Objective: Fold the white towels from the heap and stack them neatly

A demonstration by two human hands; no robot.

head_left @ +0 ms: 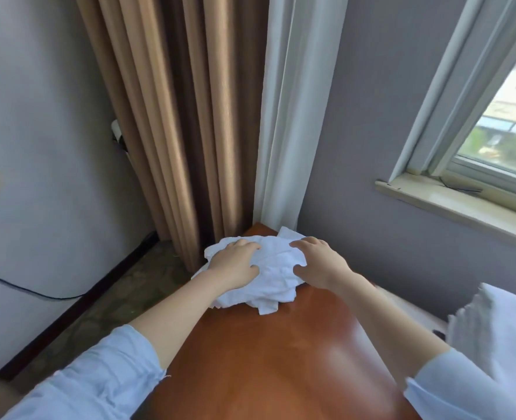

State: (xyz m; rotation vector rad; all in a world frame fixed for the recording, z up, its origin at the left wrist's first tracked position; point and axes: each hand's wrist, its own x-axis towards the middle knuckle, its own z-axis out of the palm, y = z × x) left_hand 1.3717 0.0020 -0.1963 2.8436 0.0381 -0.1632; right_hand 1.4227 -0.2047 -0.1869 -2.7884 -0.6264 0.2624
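Left hand [235, 265] and right hand [320, 262] both curl their fingers [246, 245] into the towel heap [276, 269] beneath them on the worktop [281, 374]. Lifting tangled layers together (looks likely) could drag cloth left of the fingers off the edge.

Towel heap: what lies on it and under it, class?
Left hand and right hand grip the towel heap from above. Beneath it, the brown table; anything between is hidden.
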